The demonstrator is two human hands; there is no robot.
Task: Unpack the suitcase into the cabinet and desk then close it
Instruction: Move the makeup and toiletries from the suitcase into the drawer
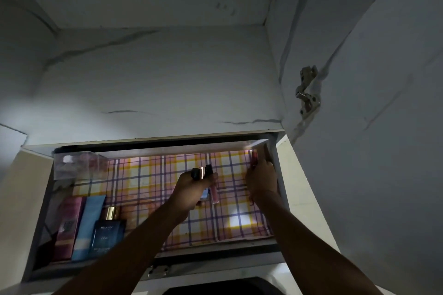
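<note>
Plaid pink-and-yellow liner paper (153, 175) is covering the floor of the open white drawer (281, 170). Left hand (191, 187) is gripping a bunch of slim lip gloss tubes (205, 172) over the middle. Right hand (261, 178) is pinching a red tube (253, 159) at the far right corner. Dark blue perfume bottle (107, 230) is sitting front left, beside a light blue box (87, 225) and a pink box (68, 223).

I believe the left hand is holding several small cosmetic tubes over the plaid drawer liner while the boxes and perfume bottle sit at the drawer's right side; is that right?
Not quite: in the head view the boxes and perfume bottle sit at the drawer's left side. The left hand does hold several tubes over the plaid liner.
</note>
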